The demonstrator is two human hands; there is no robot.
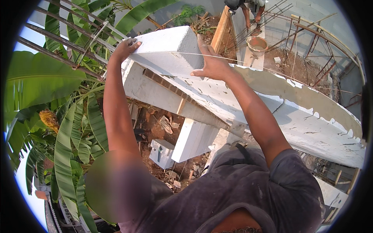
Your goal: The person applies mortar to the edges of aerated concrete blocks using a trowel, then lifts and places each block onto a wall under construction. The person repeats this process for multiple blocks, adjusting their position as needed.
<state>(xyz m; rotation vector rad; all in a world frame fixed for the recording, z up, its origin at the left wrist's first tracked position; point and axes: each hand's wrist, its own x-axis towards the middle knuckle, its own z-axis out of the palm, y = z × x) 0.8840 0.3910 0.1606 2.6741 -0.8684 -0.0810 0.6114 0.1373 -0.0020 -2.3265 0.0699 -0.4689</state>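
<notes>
A white lightweight concrete block (163,40) lies along the top of a white block wall (307,130), at its far left end. My left hand (124,49) wraps over the block's left end, with fingers and thumb bent onto it. Against the right end presses my right hand (213,66), its fingers pointing up and its thumb low on the face. A thin string (155,53) runs taut across the block's near side and on to the right. Grey mortar (268,83) coats the wall top from my right hand onward. What lies under the block is hidden.
Steel bars (58,35) jut in at upper left, beside large banana leaves (42,79). Below the wall, another white block (194,139) stands near me. Beyond it, a person (248,9) works near a mortar bucket (257,46) on a plank. Bent rebar (322,66) stands at right.
</notes>
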